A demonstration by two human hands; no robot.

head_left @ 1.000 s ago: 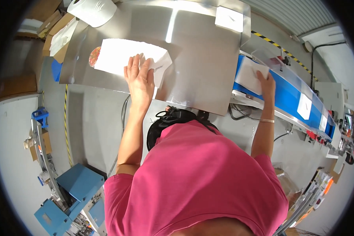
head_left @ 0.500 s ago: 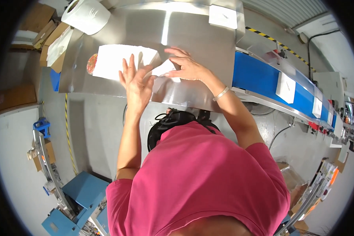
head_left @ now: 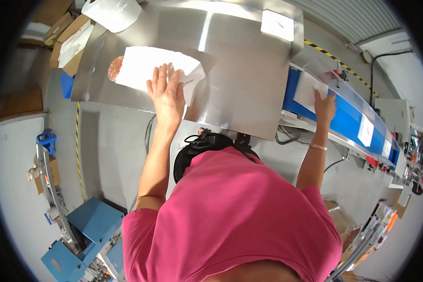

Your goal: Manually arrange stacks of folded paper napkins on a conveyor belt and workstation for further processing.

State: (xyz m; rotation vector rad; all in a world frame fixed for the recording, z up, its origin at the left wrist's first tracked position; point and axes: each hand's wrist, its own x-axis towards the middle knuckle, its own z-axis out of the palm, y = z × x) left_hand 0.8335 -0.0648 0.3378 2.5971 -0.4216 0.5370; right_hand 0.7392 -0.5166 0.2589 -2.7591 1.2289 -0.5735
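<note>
My left hand (head_left: 168, 101) lies with outstretched fingers on the near edge of a white, fanned-out stack of paper-like sheets (head_left: 141, 66) on the metal table (head_left: 246, 77). A round, red-patterned flat thing (head_left: 115, 69) sticks out from under the stack's left end. Over on the blue conveyor belt (head_left: 290, 88), a thin white square piece (head_left: 308, 90) lies flat. My right hand (head_left: 325, 107) touches that piece's right corner, thumb and fingers apart. Whether the piece is paper or a pouch, I cannot tell.
More white squares (head_left: 365, 130) sit farther along the belt, beside a clear guard (head_left: 317, 68). Another white square (head_left: 277, 26) is at the table's far right corner. A large white roll (head_left: 112, 14) stands far left, near an opened cardboard box (head_left: 73, 49).
My right hand has moved from the table to the belt, where a white piece now lies beneath it. The belt's other squares have shifted right. My left hand stays on the stack.
</note>
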